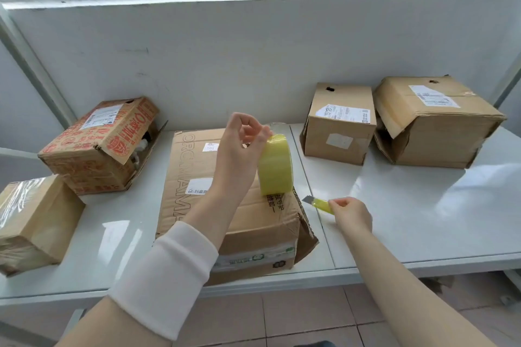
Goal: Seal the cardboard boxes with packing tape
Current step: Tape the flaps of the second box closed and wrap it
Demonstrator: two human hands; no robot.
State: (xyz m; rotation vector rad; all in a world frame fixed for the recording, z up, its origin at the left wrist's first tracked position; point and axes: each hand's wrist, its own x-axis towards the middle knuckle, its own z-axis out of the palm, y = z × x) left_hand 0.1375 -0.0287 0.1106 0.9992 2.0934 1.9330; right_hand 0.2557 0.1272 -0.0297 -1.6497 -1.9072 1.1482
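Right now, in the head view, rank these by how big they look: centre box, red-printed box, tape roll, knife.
1. centre box
2. red-printed box
3. tape roll
4. knife
The tape roll is held up nearer the camera, so it may look oversized. The order holds anyway.

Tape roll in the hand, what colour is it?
The tape roll is yellow-green, clearest in the head view.

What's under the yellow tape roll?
The big cardboard box in the middle lies under the tape roll, which the left hand holds by its top. Black printing shows just below the roll; whatever the roll covers is hidden.
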